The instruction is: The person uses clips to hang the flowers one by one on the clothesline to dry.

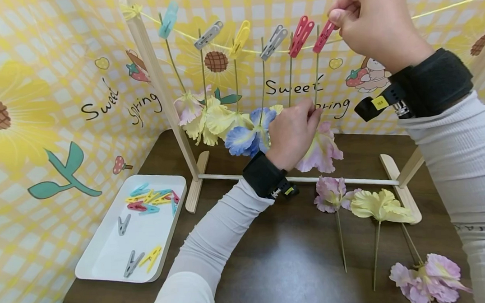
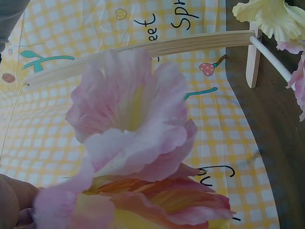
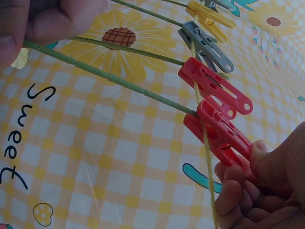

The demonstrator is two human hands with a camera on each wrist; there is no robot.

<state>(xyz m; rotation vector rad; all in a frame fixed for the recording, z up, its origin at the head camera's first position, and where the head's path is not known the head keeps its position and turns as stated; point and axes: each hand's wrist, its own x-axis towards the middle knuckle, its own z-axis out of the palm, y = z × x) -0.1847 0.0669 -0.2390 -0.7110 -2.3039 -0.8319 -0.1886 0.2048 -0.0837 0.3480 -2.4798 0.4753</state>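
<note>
My right hand (image 1: 379,23) pinches the handle end of a red clothespin (image 3: 221,131) at the yellow string (image 3: 208,176). In the right wrist view the tip of a green stem (image 3: 114,81) reaches this clothespin's jaws. Lower down, my left hand (image 1: 292,133) grips that stem above a pink flower (image 1: 323,150), which hangs petals down. Pink petals (image 2: 128,124) fill the middle of the left wrist view. Left along the string, another red clothespin (image 1: 301,37), a grey one (image 1: 274,42), a yellow one (image 1: 241,39) and others hold more flower stems.
A wooden post (image 1: 158,83) carries the string at left, with a white crossbar (image 1: 349,181) low between the stand's feet. At left a white tray (image 1: 104,248) holds loose clothespins. Pink and yellow flowers (image 1: 379,205) lie on the dark table (image 1: 271,258) at right.
</note>
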